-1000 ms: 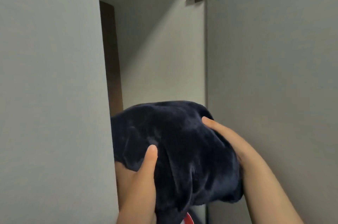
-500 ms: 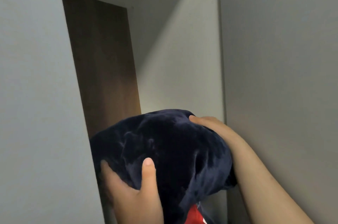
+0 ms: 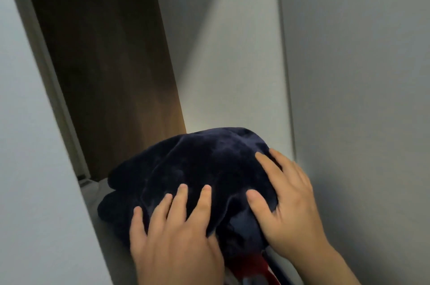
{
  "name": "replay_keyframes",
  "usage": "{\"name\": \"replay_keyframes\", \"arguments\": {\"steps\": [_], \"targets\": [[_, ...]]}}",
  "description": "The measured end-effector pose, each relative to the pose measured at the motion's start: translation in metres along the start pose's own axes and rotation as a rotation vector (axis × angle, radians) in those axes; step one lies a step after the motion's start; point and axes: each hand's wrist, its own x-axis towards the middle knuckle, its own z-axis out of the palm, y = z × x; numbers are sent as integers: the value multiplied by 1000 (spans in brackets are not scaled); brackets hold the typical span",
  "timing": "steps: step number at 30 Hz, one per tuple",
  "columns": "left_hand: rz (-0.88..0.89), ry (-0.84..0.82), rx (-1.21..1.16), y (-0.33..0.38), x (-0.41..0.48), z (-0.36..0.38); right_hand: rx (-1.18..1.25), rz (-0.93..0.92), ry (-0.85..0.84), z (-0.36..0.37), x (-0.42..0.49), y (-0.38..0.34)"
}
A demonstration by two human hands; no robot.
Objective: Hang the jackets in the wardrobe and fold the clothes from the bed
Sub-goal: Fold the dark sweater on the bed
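Item: navy plush bundle (image 3: pixel 204 168), on wardrobe shelf (image 3: pixel 102 210), near right wall. Soft, light, compressible (velvety nap, probably low slip). Left hand (image 3: pixel 176 235), right hand (image 3: pixel 288 198): spread flat, pressing top, not clasping. Red fabric (image 3: pixel 258 266) beneath, unclear. Best hold: cupped from both sides.

One dark blue bundle (image 3: pixel 197 168), two hands: left hand (image 3: pixel 176 238), right hand (image 3: pixel 288 203).
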Motion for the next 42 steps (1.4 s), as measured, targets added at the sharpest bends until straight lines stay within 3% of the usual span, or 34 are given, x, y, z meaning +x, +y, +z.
{"name": "replay_keyframes", "arguments": {"steps": [4,12,18,21,23,26,31,42], "targets": [[-82,-46,116,-3,24,9,-80,46,-140,6,14,-1],[-240,38,-22,19,73,53,-155,56,-439,52,85,27],[-294,172,-187,7,102,73,-68,20,-470,80,109,46],[-327,220,-182,1,109,81,-216,-21,-258,90,102,47],[-442,254,-182,-4,114,84,-265,-6,-165,94,98,46],[-654,265,-229,-14,128,82,-209,55,-225,105,105,46],[-825,115,-377,-31,154,92,-144,153,-358,134,123,45],[-832,59,-326,-57,205,126,-178,125,-509,192,155,68]]}}
